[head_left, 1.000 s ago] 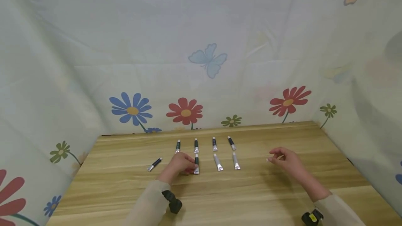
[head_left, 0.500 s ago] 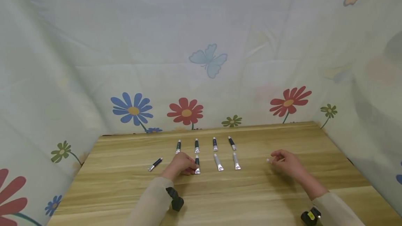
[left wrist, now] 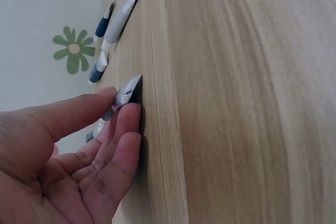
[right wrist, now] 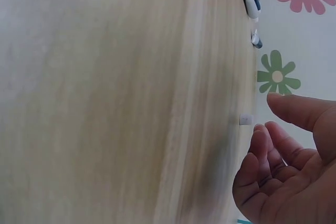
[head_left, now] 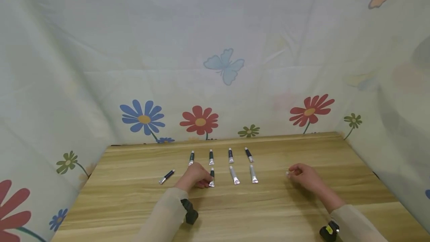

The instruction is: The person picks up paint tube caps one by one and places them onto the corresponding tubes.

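In the head view, my left hand (head_left: 196, 176) is at the left end of the nearer row of paint tubes. Its thumb and fingertips pinch a dark green paint tube (head_left: 212, 183) low on its silver end; the left wrist view shows that end (left wrist: 129, 89) between thumb and fingers, close over the table. Off to the right, my right hand (head_left: 305, 176) is low over the wood, thumb and bent fingers apart. A small white piece (right wrist: 245, 119) lies just beyond these fingertips in the right wrist view, with a gap between them.
Two pale silver tubes (head_left: 234, 175) lie right of the pinched one. Several dark tubes (head_left: 230, 155) form a row behind, and a dark blue tube (head_left: 167, 177) lies slanted at left. Flower-printed cloth (head_left: 248, 96) rises at the wooden table's (head_left: 262, 212) back and sides.
My right hand has come slightly lower and nearer the small white piece. My left hand keeps its pinch on the green paint tube, almost still.
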The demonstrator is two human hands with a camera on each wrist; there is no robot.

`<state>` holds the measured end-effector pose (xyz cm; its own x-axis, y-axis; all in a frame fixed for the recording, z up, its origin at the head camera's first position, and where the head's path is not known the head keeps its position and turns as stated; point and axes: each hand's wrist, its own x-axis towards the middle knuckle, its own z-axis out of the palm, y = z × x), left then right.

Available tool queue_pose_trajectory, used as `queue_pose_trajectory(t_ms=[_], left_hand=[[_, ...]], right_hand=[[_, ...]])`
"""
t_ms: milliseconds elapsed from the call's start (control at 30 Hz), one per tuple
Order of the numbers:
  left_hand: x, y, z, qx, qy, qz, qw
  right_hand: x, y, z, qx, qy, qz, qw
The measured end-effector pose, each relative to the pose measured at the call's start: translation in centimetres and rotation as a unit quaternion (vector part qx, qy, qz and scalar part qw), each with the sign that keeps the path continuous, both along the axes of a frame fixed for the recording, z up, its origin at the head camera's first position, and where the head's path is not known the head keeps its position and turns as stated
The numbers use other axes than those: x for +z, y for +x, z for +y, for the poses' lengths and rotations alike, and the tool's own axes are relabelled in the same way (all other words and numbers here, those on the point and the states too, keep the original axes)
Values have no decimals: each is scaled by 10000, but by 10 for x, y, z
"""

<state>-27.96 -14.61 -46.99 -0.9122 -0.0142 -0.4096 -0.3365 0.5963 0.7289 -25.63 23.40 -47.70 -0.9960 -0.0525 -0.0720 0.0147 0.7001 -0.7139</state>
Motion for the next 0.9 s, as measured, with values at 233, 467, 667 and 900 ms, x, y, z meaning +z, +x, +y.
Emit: queue_pose_trajectory(t_ms=[233, 467, 667, 900], left_hand=[[-1, -2, 1, 46, 24, -46, 10000], [-4, -4, 1, 68, 14, -54, 10000], [-6, -5, 0, 111, 31, -66, 9999], [-4, -3, 0, 107, 21, 2, 9999]], right_hand=[[-3, -2, 0, 79, 93, 73, 9999], [-6, -6, -2, 45, 94, 121, 9999], [-10, -10, -2, -3, 200, 51, 9998], [-13, -17, -3, -77, 302, 38, 9995]])
